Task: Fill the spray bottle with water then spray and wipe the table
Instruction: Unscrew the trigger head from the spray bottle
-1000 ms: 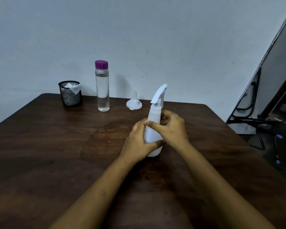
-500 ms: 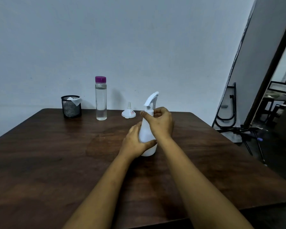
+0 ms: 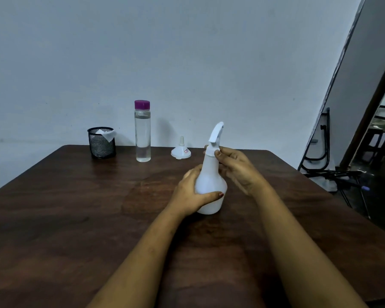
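Observation:
A white spray bottle [image 3: 211,174] stands upright on the dark wooden table [image 3: 76,218], its trigger head on top. My left hand [image 3: 190,192] wraps around the bottle's lower body. My right hand [image 3: 238,167] pinches the collar just under the trigger head with thumb and fingertips. A clear water bottle [image 3: 142,132] with a purple cap stands at the back of the table. A small white funnel [image 3: 181,150] rests upside down to its right. A white cloth [image 3: 107,133] hangs out of a black mesh cup [image 3: 101,144] at the back left.
A pale wall rises right behind the table's far edge. Off the table's right side, black metal frames [image 3: 325,152] and stand legs sit on the floor by a doorway.
My right hand has slid from the bottle's neck up to the collar under the trigger head. The view has tilted up and pulled back.

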Tool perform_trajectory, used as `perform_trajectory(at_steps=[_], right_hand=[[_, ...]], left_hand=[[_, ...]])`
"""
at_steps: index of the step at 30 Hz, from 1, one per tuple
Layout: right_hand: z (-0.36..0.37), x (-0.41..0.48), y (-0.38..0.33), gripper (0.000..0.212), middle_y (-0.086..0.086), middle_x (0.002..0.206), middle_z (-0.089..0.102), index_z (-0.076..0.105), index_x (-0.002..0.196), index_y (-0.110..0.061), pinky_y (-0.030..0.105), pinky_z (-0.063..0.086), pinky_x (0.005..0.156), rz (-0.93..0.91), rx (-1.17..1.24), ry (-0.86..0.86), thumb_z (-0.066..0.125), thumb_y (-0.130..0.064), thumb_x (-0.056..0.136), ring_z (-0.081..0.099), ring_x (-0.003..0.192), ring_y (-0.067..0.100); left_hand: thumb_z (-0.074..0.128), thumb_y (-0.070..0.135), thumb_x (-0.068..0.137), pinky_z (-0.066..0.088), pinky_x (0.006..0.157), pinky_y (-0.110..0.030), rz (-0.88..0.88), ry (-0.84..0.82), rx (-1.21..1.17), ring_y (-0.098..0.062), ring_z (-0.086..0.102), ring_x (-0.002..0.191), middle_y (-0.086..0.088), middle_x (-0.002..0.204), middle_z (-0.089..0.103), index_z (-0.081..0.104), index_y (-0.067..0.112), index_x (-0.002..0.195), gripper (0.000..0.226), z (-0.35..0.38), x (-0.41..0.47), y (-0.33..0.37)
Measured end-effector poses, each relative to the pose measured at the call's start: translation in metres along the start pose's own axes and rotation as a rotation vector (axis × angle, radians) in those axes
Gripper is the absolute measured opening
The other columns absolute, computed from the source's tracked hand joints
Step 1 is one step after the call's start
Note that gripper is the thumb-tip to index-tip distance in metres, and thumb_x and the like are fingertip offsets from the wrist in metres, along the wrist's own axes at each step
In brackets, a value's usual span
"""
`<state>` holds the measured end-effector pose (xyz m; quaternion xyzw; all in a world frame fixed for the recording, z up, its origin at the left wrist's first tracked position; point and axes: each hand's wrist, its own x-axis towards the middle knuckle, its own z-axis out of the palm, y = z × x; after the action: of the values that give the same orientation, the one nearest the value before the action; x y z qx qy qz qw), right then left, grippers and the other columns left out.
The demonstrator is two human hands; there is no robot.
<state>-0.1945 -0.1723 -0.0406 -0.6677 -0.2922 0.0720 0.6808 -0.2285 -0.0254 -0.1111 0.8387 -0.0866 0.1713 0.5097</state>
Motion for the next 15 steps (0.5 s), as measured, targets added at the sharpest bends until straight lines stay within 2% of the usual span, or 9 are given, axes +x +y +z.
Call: perform_trajectory(at_steps=[2,4,7,10,12,15], right_hand=[[0.003,0.0,0.001,0.021,-0.004,0.095,0.073,0.067,0.105,-0.014,0.024,0.054,0.084,0.0,0.052,0.0,0.047,-0.015,0.097,0.068,0.09,0.01],[0.011,0.0,0.005,0.017,-0.001,0.1,0.07,0.062,0.109,-0.014,0.028,0.053,0.086,-0.007,0.101,0.067,0.055,-0.015,0.093,0.066,0.092,0.012],[0.027,0.007,0.012,0.034,-0.002,0.1,0.065,0.054,0.101,-0.023,0.033,0.054,0.083,-0.033,-0.022,0.351,0.077,-0.029,0.076,0.065,0.094,0.015],[0.037,0.013,0.016,0.037,-0.002,0.093,0.066,0.054,0.085,-0.027,0.034,0.056,0.077,-0.108,-0.166,0.58,0.085,-0.036,0.067,0.066,0.09,0.016],[0.036,0.012,0.016,0.028,-0.005,0.086,0.068,0.058,0.083,-0.025,0.033,0.057,0.076,-0.137,-0.094,0.582,0.083,-0.03,0.071,0.067,0.082,0.012],[0.027,0.009,0.02,0.004,-0.008,0.075,0.07,0.066,0.084,-0.018,0.036,0.054,0.077,-0.162,0.103,0.373,0.069,-0.017,0.086,0.066,0.074,0.011]], left_hand=[[0.077,0.045,0.067,0.04,0.091,-0.027,0.005,-0.006,0.007,-0.009,0.049,0.113,0.014,0.122,0.045,0.041,0.034,0.136,0.079,0.001,0.002,-0.002],[0.079,0.041,0.069,0.04,0.092,-0.027,0.0,-0.007,0.007,-0.008,0.049,0.113,0.015,0.122,0.045,0.041,0.034,0.137,0.079,0.002,0.002,-0.003],[0.076,0.047,0.064,0.044,0.096,-0.03,-0.005,0.004,-0.007,-0.008,0.05,0.116,0.016,0.124,0.047,0.04,0.036,0.137,0.082,0.002,0.001,-0.002],[0.072,0.05,0.061,0.043,0.097,-0.03,-0.008,-0.006,-0.007,-0.008,0.048,0.118,0.014,0.128,0.046,0.038,0.034,0.139,0.087,0.003,0.0,-0.001],[0.073,0.052,0.06,0.044,0.098,-0.032,-0.006,0.001,-0.009,-0.007,0.049,0.117,0.015,0.127,0.046,0.038,0.035,0.138,0.087,0.002,0.001,-0.002],[0.071,0.056,0.057,0.047,0.098,-0.036,0.005,0.016,-0.022,-0.005,0.052,0.114,0.015,0.125,0.05,0.043,0.04,0.132,0.082,0.003,0.002,-0.004]])
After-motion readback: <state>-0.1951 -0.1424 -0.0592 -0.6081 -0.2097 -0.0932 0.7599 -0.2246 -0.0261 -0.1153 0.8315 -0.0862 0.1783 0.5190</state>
